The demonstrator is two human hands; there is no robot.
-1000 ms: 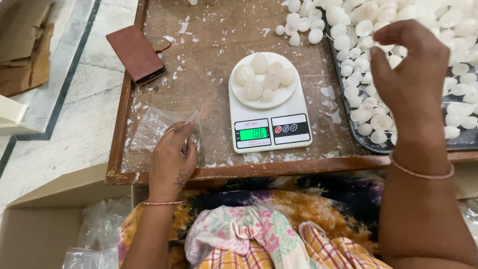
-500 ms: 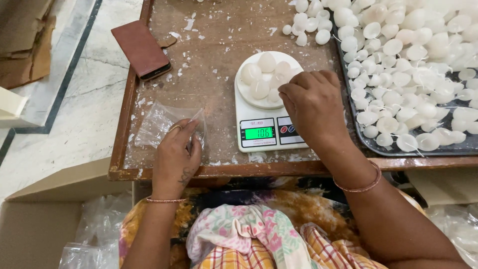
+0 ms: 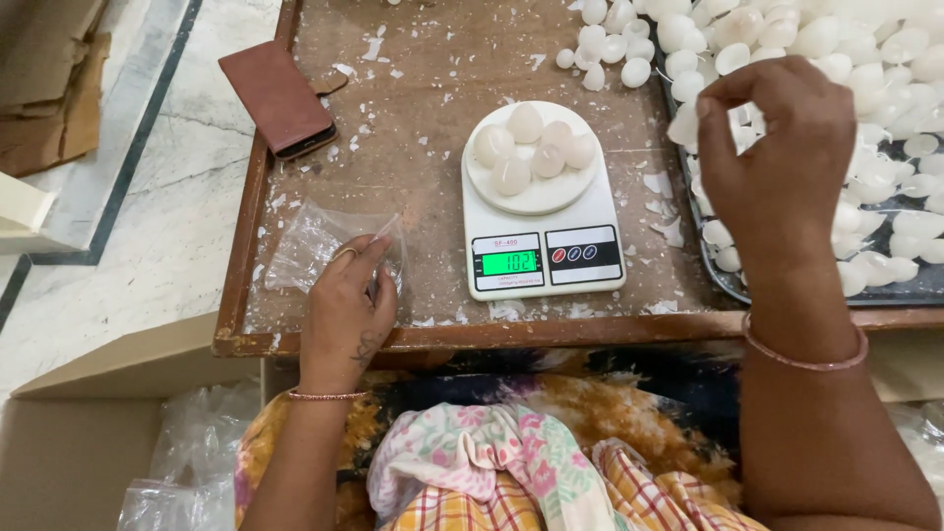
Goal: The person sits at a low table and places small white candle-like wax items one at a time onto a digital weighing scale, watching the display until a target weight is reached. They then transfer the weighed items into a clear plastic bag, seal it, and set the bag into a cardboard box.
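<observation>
Wooden and scuffed, the worktop [image 3: 413, 59] fills the middle of the frame, littered with white flakes, with pale stone floor off to the left. At centre sits a white kitchen scale [image 3: 544, 211], its green display lit, carrying five white egg-shaped pieces [image 3: 532, 149] on its round pan. Right of it, the right hand [image 3: 777, 162] hovers over a dark tray [image 3: 885, 290] heaped with the same white pieces, thumb and forefinger pinched on one white piece [image 3: 685, 126] just beside the scale's pan. The left hand [image 3: 346, 305], at lower left of the worktop, is closed on the mouth of a small clear plastic bag [image 3: 320, 246] lying flat on the wood.

Judging from this, a portion is being weighed out; the pinched piece is either coming to the pan or leaving it, and I cannot tell which.

Loose white pieces [image 3: 610, 44] lie above the scale near the tray's edge. A brown wallet-like case [image 3: 278, 98] rests at upper left, well apart. A cardboard box [image 3: 69, 442] with plastic sheeting sits at lower left, and patterned cloth [image 3: 492, 472] covers the lap. Nothing lies between the hands and the scale.
</observation>
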